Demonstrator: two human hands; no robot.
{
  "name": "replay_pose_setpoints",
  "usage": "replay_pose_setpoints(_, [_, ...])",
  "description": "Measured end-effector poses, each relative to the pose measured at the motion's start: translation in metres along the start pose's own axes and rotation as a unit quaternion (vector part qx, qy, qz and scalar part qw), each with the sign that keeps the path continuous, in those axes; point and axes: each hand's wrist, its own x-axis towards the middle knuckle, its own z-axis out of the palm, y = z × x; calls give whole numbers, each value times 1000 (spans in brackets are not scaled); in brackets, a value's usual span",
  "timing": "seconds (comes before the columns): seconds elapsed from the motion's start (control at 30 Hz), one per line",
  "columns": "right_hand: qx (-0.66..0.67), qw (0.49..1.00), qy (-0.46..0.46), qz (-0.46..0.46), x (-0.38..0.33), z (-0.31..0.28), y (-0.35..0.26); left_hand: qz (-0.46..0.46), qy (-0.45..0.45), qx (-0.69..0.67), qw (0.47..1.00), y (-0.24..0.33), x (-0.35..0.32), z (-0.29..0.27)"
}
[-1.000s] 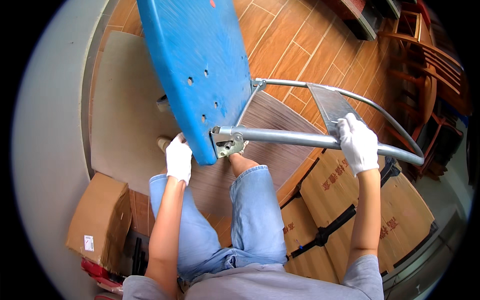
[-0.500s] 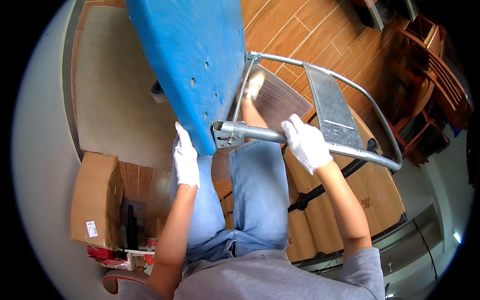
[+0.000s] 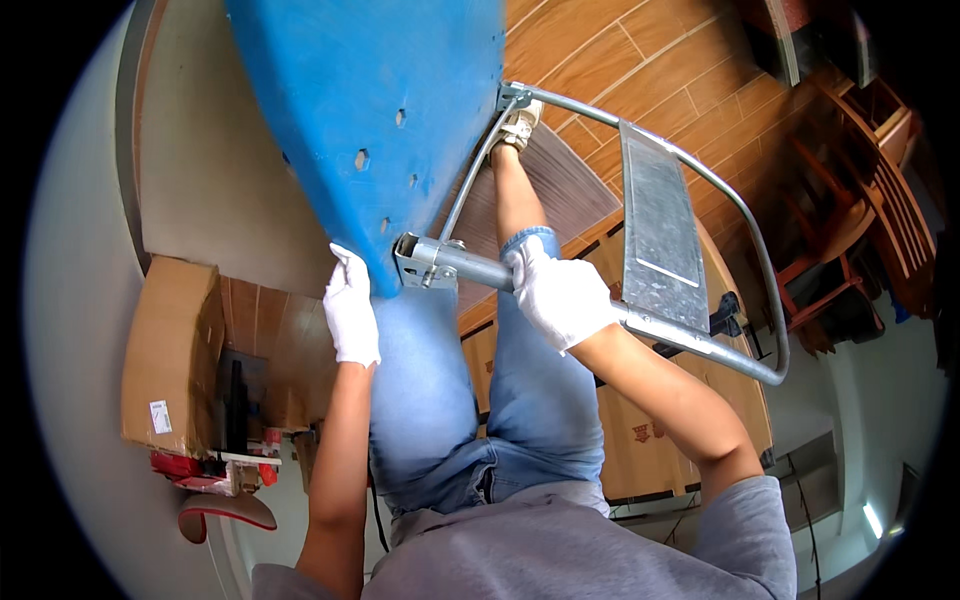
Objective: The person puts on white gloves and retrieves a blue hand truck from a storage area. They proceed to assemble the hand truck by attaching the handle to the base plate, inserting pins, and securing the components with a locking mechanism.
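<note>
The gloved right hand (image 3: 560, 298) is wrapped firmly around the grey metal tube frame (image 3: 690, 340), just beside the square bracket (image 3: 418, 262) where the tube meets the blue plastic seat shell (image 3: 380, 110), while the gloved left hand (image 3: 350, 308) presses its fingers against the lower edge of that shell, touching it though its grip cannot be fully seen. The shell and frame are held up over the person's jeans-clad lap, a flat metal plate (image 3: 658, 230) spans the frame's loop, and cardboard boxes (image 3: 170, 350) sit on the wooden floor (image 3: 640, 60) to the left.
</note>
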Motion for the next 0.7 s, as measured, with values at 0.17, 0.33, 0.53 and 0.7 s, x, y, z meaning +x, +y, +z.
replay_pose_setpoints(0.17, [7,999,-45,-9,7,-7,-4,9,-12,-23,1000,-4,12,-9])
replay_pose_setpoints(0.33, [9,999,-13,-51,6,0,4,35,-68,21,997,-5,15,-21])
replay_pose_setpoints(0.53, [-50,996,15,-78,3,1,10,4,-143,-80,986,-2,22,-34])
replay_pose_setpoints(0.7, [-64,991,47,-108,0,10,17,-19,-136,-162,977,-3,22,-29])
